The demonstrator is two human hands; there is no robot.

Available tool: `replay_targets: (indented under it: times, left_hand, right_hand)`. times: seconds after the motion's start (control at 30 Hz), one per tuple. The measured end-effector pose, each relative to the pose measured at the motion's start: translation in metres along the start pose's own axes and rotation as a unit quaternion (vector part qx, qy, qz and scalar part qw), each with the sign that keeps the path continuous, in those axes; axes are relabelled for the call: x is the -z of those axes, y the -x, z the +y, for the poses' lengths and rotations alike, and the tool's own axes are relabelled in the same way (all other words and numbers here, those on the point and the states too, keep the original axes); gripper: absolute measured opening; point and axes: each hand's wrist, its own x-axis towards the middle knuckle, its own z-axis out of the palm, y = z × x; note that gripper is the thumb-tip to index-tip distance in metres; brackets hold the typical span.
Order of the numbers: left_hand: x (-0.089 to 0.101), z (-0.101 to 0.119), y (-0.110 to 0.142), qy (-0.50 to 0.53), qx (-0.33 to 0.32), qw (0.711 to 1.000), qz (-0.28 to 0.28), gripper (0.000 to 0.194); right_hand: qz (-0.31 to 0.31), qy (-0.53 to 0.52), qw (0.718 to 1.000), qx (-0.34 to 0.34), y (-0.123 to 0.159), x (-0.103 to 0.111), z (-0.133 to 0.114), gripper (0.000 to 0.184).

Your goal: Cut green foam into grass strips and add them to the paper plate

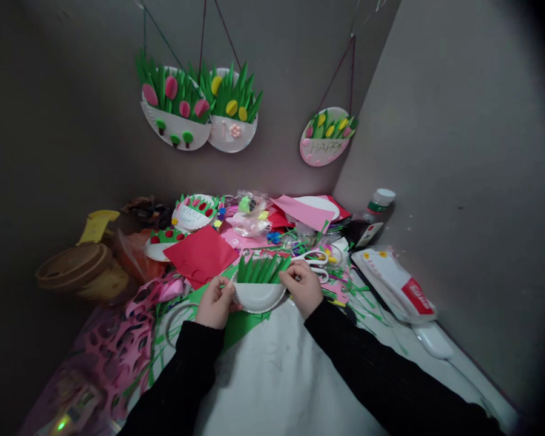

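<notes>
Between my hands is a white paper plate pocket point(260, 298), its ridged rim facing me. Pointed green paper grass point(261, 270) stands up out of its straight upper edge. My left hand point(214, 304) is closed on the plate's left edge. At the right corner, where grass and plate meet, the fingers of my right hand point(303, 289) are pinched together; their tips hide exactly what they grip there. White-handled scissors point(315, 259) lie just behind my right hand. Green paper point(243, 327) lies under the plate, and a red sheet point(201, 254) is behind my left hand.
Finished plate baskets point(176, 112) hang on the wall. Pink cut-out scraps point(118, 345) and a tape ring point(175, 321) lie at left, near a brown container point(79, 266). A dark bottle point(373, 218), a tissue pack point(395, 287) and a white power strip point(432, 341) are at right.
</notes>
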Motion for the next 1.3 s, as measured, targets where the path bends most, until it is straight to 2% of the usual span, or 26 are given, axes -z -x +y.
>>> replay_targets:
  times: [0.2, 0.4, 0.7, 0.9, 1.1, 1.2, 1.3]
  left_hand:
    - [0.0020, -0.0020, -0.0019, 0.008, 0.000, 1.000, 0.001, 0.038]
    - [0.0048, -0.0037, -0.0050, 0.022, 0.012, 1.000, 0.011, 0.037]
    - [0.0010, -0.0009, -0.0002, 0.008, 0.012, 1.000, -0.003, 0.039]
    - [0.0001, 0.0013, 0.0018, 0.016, 0.009, 1.000, -0.018, 0.040]
    - [0.0006, -0.0004, 0.0016, 0.033, 0.005, 0.999, -0.025, 0.039]
    - [0.0018, -0.0028, -0.0005, 0.028, -0.020, 0.999, -0.020, 0.038]
    - [0.0045, -0.0038, -0.0033, 0.014, -0.071, 0.997, -0.006, 0.035]
  right_hand:
    - [-0.020, -0.004, 1.000, 0.003, 0.0007, 0.0002, 0.0011, 0.025]
    - [-0.015, -0.008, 1.000, 0.015, 0.0019, 0.0010, -0.0016, 0.026]
    - [-0.024, 0.001, 0.998, -0.066, 0.0040, -0.0023, 0.0037, 0.023]
    - [-0.005, 0.019, 0.997, -0.081, 0.0038, -0.0029, 0.0037, 0.022]
    - [0.009, -0.116, 0.989, -0.094, 0.0016, -0.0079, 0.0059, 0.025]
    - [-0.019, -0.181, 0.978, -0.102, 0.0009, -0.0087, 0.0050, 0.032]
    - [-0.112, -0.194, 0.969, -0.108, 0.0018, -0.0061, 0.0026, 0.020]
